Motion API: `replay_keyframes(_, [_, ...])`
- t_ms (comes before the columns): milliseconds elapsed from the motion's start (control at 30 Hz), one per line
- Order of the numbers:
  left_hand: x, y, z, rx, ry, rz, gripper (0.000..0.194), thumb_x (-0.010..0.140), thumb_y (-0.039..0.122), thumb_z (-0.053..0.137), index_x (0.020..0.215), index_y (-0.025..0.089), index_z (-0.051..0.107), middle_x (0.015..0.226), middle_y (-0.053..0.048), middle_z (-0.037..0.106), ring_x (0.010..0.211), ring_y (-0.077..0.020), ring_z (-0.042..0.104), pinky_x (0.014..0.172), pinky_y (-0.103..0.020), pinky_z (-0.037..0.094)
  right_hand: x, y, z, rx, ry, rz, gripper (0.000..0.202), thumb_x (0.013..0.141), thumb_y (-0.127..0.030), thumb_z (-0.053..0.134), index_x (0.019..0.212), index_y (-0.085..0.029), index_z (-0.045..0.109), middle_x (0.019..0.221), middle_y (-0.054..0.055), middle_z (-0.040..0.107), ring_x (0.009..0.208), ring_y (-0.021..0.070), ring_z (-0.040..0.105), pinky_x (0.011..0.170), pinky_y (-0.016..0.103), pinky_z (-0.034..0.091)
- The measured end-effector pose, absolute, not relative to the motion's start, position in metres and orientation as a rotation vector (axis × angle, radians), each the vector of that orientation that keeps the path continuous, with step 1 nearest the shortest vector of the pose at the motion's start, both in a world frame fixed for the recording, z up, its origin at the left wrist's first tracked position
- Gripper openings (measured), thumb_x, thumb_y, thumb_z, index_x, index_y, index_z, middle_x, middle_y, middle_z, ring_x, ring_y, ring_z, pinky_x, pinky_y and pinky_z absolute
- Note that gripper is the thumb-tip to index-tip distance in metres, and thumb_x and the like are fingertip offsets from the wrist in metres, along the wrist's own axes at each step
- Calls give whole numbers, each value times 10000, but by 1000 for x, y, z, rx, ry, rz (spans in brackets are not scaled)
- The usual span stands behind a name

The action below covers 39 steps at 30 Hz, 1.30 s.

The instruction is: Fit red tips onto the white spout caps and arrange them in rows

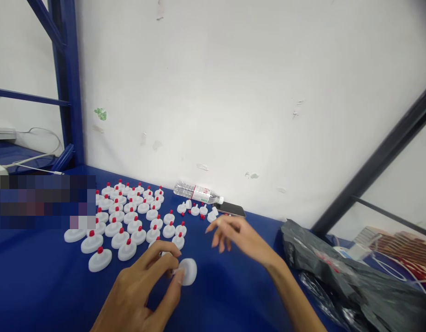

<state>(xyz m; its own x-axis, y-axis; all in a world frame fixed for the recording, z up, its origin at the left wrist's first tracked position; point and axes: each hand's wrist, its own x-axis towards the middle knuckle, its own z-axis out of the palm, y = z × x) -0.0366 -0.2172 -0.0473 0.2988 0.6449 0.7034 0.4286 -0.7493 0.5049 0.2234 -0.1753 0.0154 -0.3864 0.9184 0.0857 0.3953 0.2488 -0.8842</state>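
My left hand (147, 281) is closed at the front of the table, with thumb and fingers pinching a white nozzle cap (189, 272) by its narrow spout. The cap's broad round base faces right. Farther out, my right hand (230, 230) hangs with fingers apart and nothing visible in them, close to the loose white caps (195, 210) without tips. Small red tips (202, 216) lie among those caps. To the left stand many white caps with red tips (129, 249), bases down, in uneven rows.
Against the wall lies a clear water bottle (199, 192) on its side, beside a dark phone (232, 209). A grey plastic bag (323, 267) covers the right of the blue table (233, 299). Blue metal posts (69, 83) rise at the left.
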Motion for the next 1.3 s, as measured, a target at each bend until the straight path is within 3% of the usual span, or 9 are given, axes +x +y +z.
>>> replay_keyframes(133, [-35,-217,-48,2349,1056,1388,200,982,246,489,783,237,518,846,12,656,604,-85,629,565,-167,509,263,-159,7,-1832,-1678,209,428,1016,-562,443,892,-232,685,763,25,739,683,187,683,643,274,467])
replay_keyframes(233, [-32,-214,-51,2380,1030,1301,205,967,232,492,762,246,502,694,57,620,537,-79,596,562,-161,498,285,-150,-11,-2035,-1605,67,226,959,-423,560,930,-258,712,841,40,769,785,246,700,664,309,427])
replay_keyframes(333, [-31,-211,-56,2369,1056,1190,174,953,238,501,781,251,527,747,52,678,552,-93,620,568,-176,503,293,-144,-29,-2105,-1627,123,161,890,-404,661,888,-264,739,828,31,772,801,256,705,645,305,405])
replay_keyframes(467, [-32,-202,-68,2327,1082,1062,140,942,242,579,1025,305,672,934,38,749,723,-127,721,639,-183,539,294,-140,-40,-2109,-1630,134,99,879,-320,682,851,-246,742,813,33,764,801,240,708,671,302,421])
replay_keyframes(600, [-32,-193,-81,2426,901,1015,222,964,219,537,942,291,746,1015,10,735,805,-128,742,727,-185,552,296,-142,-34,-2024,-1614,111,110,892,-258,644,818,-226,720,811,49,768,788,243,727,718,319,470])
replay_keyframes(833, [-28,-198,-90,2412,1003,1030,409,948,147,395,1165,257,724,1160,-58,722,880,-144,748,768,-212,584,265,-155,0,-1726,-1606,121,204,940,-373,594,920,-227,736,900,45,790,828,222,748,796,313,545])
replay_keyframes(967, [-29,-198,-90,2428,1028,1071,360,955,205,497,1221,258,733,1201,-59,758,1025,-194,755,883,-259,597,225,-172,8,-1444,-1765,414,201,924,-400,665,921,-232,774,884,26,781,722,187,708,679,289,525])
replay_keyframes(1200, [-33,-200,-73,2308,1212,1082,417,912,357,681,1315,248,691,831,17,791,558,-152,688,622,-240,589,186,-193,8,-1233,-1963,923,174,810,-378,829,903,-235,796,857,-2,784,687,133,650,640,247,470])
replay_keyframes(1300, [-33,-200,-69,2264,1193,1058,446,895,331,689,1337,275,673,781,46,773,516,-129,646,560,-209,533,181,-196,9,-1222,-1962,961,159,808,-379,831,872,-236,803,839,-8,780,679,133,634,641,253,462])
